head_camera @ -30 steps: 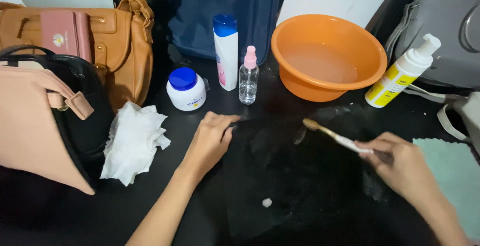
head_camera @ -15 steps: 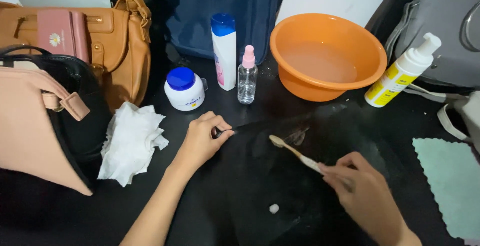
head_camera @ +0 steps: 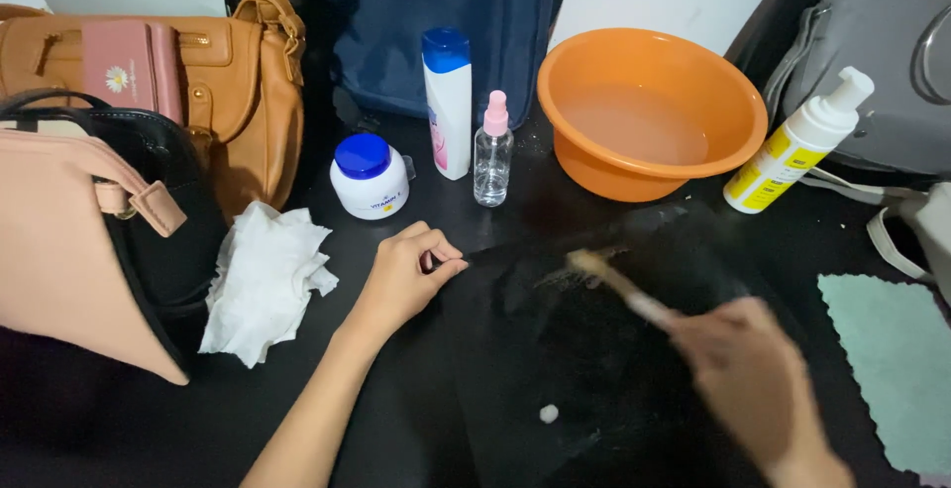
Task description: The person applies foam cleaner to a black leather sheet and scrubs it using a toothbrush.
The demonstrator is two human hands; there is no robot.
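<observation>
black bag (head_camera: 594, 369) flat on the dark table (head_camera: 396, 448), near centre, in front of the orange basin (head_camera: 649, 116). matte black surface; pale scuffed or sudsy patch where the brush head sits; small white blob (head_camera: 548, 414) lower down, kind unclear. edges hard to tell from the table.

brush (head_camera: 619, 285) in right hand (head_camera: 748, 384), fingers closed round the handle, head down on the pale patch; hand and brush both blurred. left hand (head_camera: 406, 275) pinched shut on the bag's left edge, pinning it to the table.

judgement for the scrub: short light strokes over the patch only, bristles flat, not the tip. left pinch kept taut so the panel does not ruck under the brush. too much pressure likely to dull the surface; too much water likely to soak in.

around: basin holds cloudy water. white shampoo bottle (head_camera: 448, 102) with blue cap, clear spray bottle (head_camera: 492, 151) with pink top, white jar (head_camera: 369, 176) with blue lid behind the left hand. yellow-and-white pump bottle (head_camera: 797, 146) right of the basin. crumpled tissue (head_camera: 263, 280) left; pale green cloth (head_camera: 892, 369) right. tan, pink and grey bags at the sides.
</observation>
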